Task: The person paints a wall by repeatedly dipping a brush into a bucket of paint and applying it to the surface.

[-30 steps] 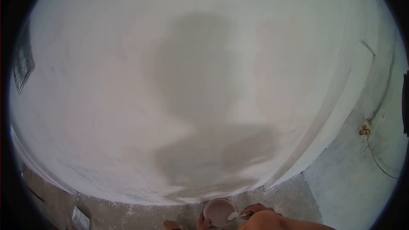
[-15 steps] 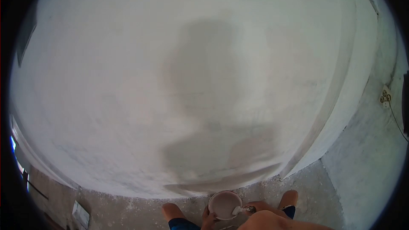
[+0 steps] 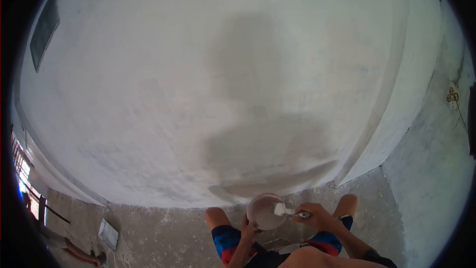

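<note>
My left hand (image 3: 249,231) is closed on the near left rim of a round, pale bowl (image 3: 255,213), which tilts in front of my knees. Greyish-pink paint (image 3: 265,216) lies inside it. In my right hand (image 3: 317,216) is a paintbrush (image 3: 280,209), its handle gripped by curled fingers. The white-coated brush head points left, over the right inner side of the bowl. Right ahead rises a white painted wall (image 3: 148,134) with grey patches showing through.
A flat whitish panel (image 3: 108,234) lies on the speckled concrete floor (image 3: 158,238) at left. Farther left, a person's leg (image 3: 79,252) shows near a barred window (image 3: 22,168). A socket with a cord (image 3: 452,97) is on the right wall.
The view has tipped lower, so the bowl, my hands and my legs sit higher in it. The brush stays at the bowl, its head now higher on the right inner side.
</note>
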Tool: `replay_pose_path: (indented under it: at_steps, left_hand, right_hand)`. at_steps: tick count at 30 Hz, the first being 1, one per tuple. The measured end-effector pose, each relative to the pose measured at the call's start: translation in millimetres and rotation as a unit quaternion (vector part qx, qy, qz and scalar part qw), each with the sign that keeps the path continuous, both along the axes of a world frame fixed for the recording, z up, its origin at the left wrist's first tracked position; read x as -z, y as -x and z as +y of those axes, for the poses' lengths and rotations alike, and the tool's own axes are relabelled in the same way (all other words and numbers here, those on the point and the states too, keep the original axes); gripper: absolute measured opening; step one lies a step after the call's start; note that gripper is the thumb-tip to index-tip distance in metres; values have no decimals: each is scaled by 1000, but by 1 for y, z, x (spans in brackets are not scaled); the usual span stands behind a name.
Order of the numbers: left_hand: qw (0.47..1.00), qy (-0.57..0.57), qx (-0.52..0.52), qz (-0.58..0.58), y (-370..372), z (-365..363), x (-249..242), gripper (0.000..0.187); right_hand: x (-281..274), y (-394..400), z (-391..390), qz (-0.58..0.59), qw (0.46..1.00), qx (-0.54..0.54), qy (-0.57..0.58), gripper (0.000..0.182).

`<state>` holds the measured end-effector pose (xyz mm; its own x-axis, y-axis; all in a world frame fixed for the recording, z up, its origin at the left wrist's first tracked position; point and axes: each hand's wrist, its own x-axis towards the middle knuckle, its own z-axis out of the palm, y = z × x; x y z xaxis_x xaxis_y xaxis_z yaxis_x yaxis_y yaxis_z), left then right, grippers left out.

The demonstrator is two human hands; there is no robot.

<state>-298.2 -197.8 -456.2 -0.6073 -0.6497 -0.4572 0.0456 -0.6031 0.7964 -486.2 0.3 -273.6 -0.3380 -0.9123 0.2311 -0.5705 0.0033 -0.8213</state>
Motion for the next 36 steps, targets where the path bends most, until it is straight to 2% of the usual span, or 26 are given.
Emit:
replay_pose_path:
  at_steps: [4, 6, 8, 13, 15, 19, 22, 24, 25, 27, 28, 30, 34, 36]
  left_hand:
    - [999, -23, -19, 41, 4, 0, -31, 75]
    - [999, 0, -6, 49, 6, -3, -42, 75]
    - [999, 5, -9, 53, 5, -5, -53, 75]
    - [997, 20, -16, 72, 6, -10, -64, 76]
    - [998, 34, -8, 46, 8, -13, -68, 77]
    - [998, 53, 2, 43, 9, -27, -61, 77]
    - [999, 26, -3, 36, 1, -36, -48, 76]
    - [992, 114, 31, 47, 5, -57, -25, 75]
    - [992, 110, 35, 44, 4, -67, -17, 75]
    - [977, 190, 89, 45, 4, -77, -15, 74]
    - [977, 187, 91, 43, 5, -79, -12, 74]
    - [988, 105, 65, 95, 6, -81, -9, 74]
    - [991, 84, 73, 78, 9, -78, -2, 75]
    - [997, 22, 58, 37, 9, -69, -12, 77]
  right_hand:
    - [-6, -1, 1, 7, 999, 24, 23, 19]
    - [-14, -4, 3, 8, 999, 38, 27, 20]
    - [-26, -10, 7, -27, 996, 77, 33, 22]
    - [-42, -19, 18, -1, 998, 62, 21, 24]
    - [-47, -21, 21, 16, 998, 52, 14, 25]
    - [-43, -21, 28, 51, 998, 20, 36, 27]
    - [-46, -25, 28, 54, 998, 13, 36, 29]
    - [-57, -23, 21, 59, 998, 10, 31, 30]
    - [-59, -24, 16, 50, 997, 11, 58, 30]
    - [-56, -28, 13, 38, 996, 15, 79, 30]
    - [-52, -30, 12, 16, 997, 22, 72, 29]
    - [-39, -29, 9, -7, 997, 29, 65, 29]
    - [23, -27, 4, -23, 997, 45, 66, 26]
    - [27, -27, 2, -22, 995, 49, 82, 26]
